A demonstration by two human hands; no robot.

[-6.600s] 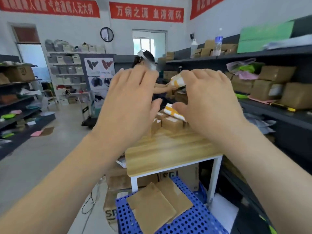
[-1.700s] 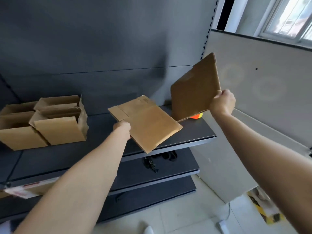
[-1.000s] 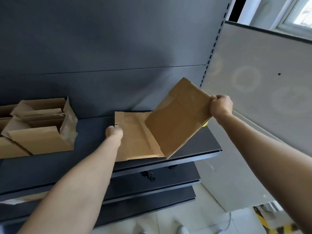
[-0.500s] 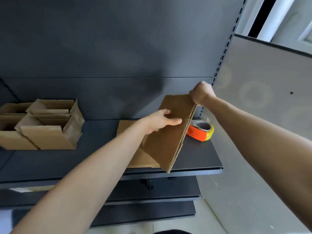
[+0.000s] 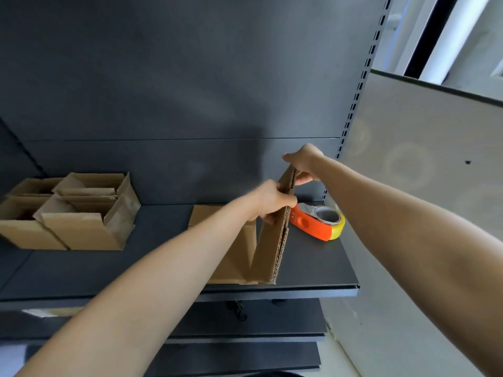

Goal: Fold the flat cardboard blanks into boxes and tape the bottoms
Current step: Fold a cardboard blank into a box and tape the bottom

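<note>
Over the dark shelf (image 5: 313, 268), I am standing one cardboard blank (image 5: 266, 255) on edge, my left grip (image 5: 272, 202) having just left the flat blank (image 5: 234, 263) to join my right grip (image 5: 302, 163), both pinching its top edge; opening it up is probably coming next.

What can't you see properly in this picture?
Head view:
- Flat cardboard on the shelf: mostly hidden by the left arm and the held cardboard.
- Tape dispenser: one end behind the held cardboard.
- Leftmost box: cut off by the picture's edge.
</note>
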